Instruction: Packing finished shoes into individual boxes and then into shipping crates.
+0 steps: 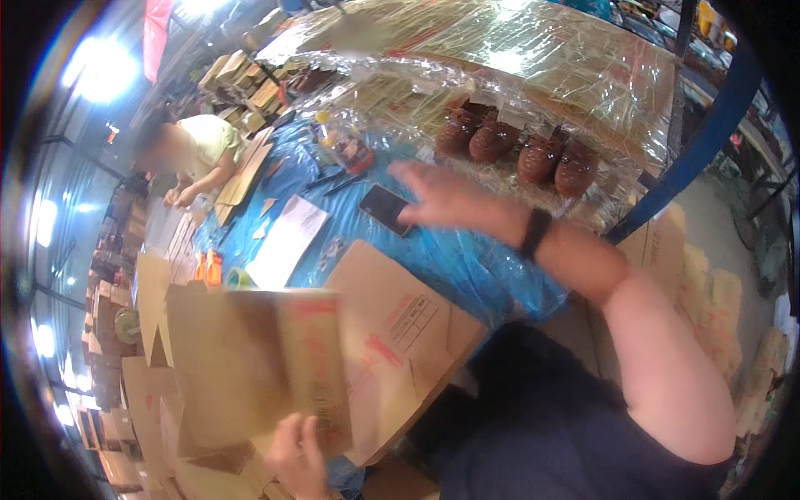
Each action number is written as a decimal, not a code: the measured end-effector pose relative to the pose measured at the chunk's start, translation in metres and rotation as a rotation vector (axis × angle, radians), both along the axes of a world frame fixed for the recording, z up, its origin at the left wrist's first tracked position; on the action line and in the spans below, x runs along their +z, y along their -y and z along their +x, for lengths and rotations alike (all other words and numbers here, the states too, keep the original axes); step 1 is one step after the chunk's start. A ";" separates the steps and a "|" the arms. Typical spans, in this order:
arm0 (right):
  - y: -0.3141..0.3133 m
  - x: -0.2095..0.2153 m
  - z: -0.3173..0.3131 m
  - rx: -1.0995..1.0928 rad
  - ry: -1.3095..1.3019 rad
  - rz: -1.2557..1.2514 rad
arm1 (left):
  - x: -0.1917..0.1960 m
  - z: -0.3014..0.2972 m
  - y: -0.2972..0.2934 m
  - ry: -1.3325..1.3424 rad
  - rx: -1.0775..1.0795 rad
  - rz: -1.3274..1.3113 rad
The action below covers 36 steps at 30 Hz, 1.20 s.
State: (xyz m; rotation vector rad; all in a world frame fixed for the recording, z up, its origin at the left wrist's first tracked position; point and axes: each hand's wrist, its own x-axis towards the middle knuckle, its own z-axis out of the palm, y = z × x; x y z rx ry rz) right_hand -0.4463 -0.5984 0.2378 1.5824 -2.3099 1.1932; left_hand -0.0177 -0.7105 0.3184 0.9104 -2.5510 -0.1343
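My left hand [300, 457] is at the lower edge of a brown cardboard carton [250, 367], its fingers bent against the board. The carton stands tilted and is slightly blurred. Beside it lies a second carton [400, 342], flattened, with red and black print. Over the blue plastic sheet, my right hand [437, 198] reaches out with its fingers spread and nothing in them. Just under that hand is a dark smartphone [383, 205]; whether the fingers touch it I cannot tell. Several brown shoes [537, 158] stand in a row beyond my right forearm.
A white paper sheet [287, 242], a clear bottle with a yellow cap [343, 142] and orange-handled scissors [208, 268] lie on the blue sheet [483, 267]. Film-wrapped cardboard [550, 50] covers the far side. A blue post [700, 146] rises at right. Another person [200, 150] works at far left.
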 end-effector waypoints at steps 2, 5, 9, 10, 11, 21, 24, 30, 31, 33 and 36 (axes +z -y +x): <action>-0.016 -0.014 -0.079 -0.540 -0.031 0.349 | -0.025 0.002 0.006 0.173 -0.162 0.007; -0.072 -0.086 -0.196 -0.664 -0.007 0.388 | -0.044 -0.018 0.002 0.306 -0.306 0.067; -0.089 -0.095 -0.263 -0.262 0.497 -0.310 | -0.070 -0.023 -0.011 0.151 -0.180 0.271; -0.040 -0.089 -0.231 -0.330 0.442 -0.046 | -0.068 -0.013 -0.011 0.187 -0.112 0.255; -0.022 -0.075 -0.212 -0.430 0.338 0.222 | -0.067 -0.009 -0.013 0.253 -0.094 0.218; -0.081 -0.030 0.037 0.528 1.359 -0.794 | -0.027 -0.044 -0.069 -0.503 -0.245 0.799; -0.069 -0.031 0.075 0.516 1.493 -0.748 | -0.039 -0.087 -0.088 -0.467 -0.473 1.424; -0.081 -0.048 0.147 0.527 1.781 -0.692 | -0.028 -0.108 -0.110 -0.783 -0.451 1.682; -0.075 -0.046 0.157 0.528 1.824 -0.681 | -0.021 -0.108 -0.113 -0.815 -0.422 1.568; -0.100 -0.054 0.164 0.525 1.912 -0.655 | -0.031 -0.104 -0.113 -0.884 -0.440 1.462; -0.101 -0.052 0.167 0.519 1.986 -0.643 | -0.030 -0.098 -0.109 -0.932 -0.426 1.406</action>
